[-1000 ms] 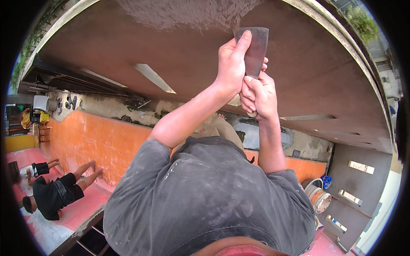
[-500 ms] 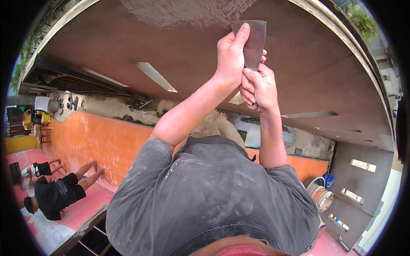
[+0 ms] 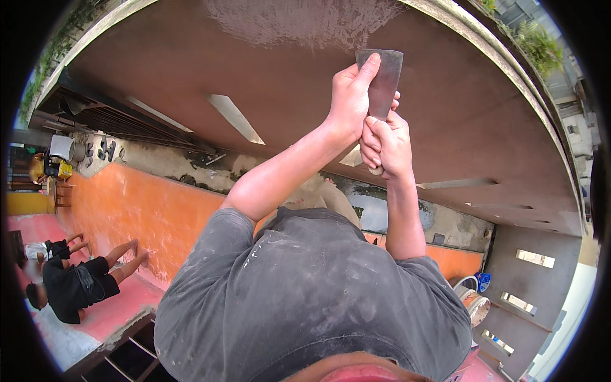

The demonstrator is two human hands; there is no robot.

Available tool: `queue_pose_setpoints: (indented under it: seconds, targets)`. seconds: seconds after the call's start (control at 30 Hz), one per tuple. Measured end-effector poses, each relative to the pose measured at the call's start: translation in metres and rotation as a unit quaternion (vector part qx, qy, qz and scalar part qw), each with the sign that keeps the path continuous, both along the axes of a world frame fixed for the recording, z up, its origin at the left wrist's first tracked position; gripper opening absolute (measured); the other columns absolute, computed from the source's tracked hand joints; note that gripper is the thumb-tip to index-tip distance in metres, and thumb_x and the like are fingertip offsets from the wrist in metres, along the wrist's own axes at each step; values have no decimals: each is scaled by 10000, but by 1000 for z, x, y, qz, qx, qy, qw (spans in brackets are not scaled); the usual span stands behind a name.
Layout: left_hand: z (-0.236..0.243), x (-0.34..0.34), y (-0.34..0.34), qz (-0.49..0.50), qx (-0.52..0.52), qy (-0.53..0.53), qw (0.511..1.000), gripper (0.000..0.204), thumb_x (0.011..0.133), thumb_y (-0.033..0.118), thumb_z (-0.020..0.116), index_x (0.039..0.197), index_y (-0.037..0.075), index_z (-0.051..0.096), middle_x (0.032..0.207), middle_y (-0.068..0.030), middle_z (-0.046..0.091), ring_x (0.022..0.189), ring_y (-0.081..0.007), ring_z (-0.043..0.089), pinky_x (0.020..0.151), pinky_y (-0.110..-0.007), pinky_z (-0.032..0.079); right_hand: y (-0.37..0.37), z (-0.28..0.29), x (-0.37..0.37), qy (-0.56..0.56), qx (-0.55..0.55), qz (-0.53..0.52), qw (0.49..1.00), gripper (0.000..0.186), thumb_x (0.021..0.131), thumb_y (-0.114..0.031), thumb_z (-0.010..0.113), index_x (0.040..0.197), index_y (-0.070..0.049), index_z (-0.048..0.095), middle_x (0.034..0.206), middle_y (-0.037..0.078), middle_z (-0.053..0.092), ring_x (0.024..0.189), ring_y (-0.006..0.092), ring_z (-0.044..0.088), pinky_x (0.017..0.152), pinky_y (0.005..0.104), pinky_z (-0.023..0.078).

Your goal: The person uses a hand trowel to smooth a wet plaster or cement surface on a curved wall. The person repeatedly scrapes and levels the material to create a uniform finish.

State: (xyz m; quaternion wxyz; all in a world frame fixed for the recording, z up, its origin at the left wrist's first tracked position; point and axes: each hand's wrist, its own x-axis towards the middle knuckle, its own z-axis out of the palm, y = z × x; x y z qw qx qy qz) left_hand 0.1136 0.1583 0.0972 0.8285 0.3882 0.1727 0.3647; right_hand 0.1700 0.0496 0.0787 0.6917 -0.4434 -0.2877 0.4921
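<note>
Both my hands are on a scraper with a wide, dark metal blade (image 3: 388, 77), held upright in front of the brown wall (image 3: 286, 83). My left hand (image 3: 350, 95) is closed on the blade, its thumb lying flat on the face near the top edge. Lower down, my right hand (image 3: 390, 145) wraps the handle, whose rounded end (image 3: 377, 170) shows under the fist. The blade's top edge is by the lower border of a pale, streaky patch (image 3: 299, 22) on the wall. Whether the edge touches the wall, I cannot tell.
Narrow slots (image 3: 235, 119) pierce the wall. An orange ledge (image 3: 153, 200) runs behind me, with wet ground (image 3: 375, 210) at the wall's foot. Two people in dark shorts are at the left, one in a black shirt (image 3: 70, 293). A bucket (image 3: 476, 307) and a blue container (image 3: 484, 281) stand right.
My hands and the scraper appear slightly lower and farther right in the picture, while the view itself has shifted a little. The grip of both hands is the same.
</note>
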Motion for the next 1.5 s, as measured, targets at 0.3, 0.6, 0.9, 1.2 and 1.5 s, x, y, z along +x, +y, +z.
queue_pose_setpoints:
  seconds: [0.3,0.6,0.9,1.2,1.5]
  targets:
    - [2,3,1,38,19,-6,999,458,1014,509,604,940,58,593,727,-113,663,576,-176,660,533,-310,572,5,2,6,-28,-1,10,1000,139,1025,-62,492,900,-17,532,562,-5,443,368,71,383,332,249,330]
    - [4,-4,4,7,-7,-19,1000,406,1024,463,609,957,62,606,734,-112,674,581,-177,668,536,-304,579,3,8,-8,2,-4,-1,1000,144,1020,-56,472,887,-21,515,552,-3,433,345,78,374,310,256,333]
    - [4,-3,5,18,14,-10,1000,437,1021,487,603,945,57,600,732,-108,667,584,-172,661,530,-301,573,7,3,-1,-27,3,-5,1000,138,1027,-64,477,905,-18,521,560,-6,433,356,75,366,323,254,327]
    - [4,-3,5,10,-16,-36,999,406,1022,447,618,951,47,607,736,-109,672,582,-181,663,533,-313,578,2,11,-6,-16,13,-9,1000,133,1021,-49,482,901,-16,527,558,-1,441,360,75,377,321,251,320]
    - [19,-5,18,70,20,-85,994,412,1035,430,603,950,27,613,729,-116,679,583,-191,663,534,-329,577,18,24,-6,-51,53,12,997,112,1027,-59,489,936,-28,546,561,-7,443,361,70,375,327,249,317]
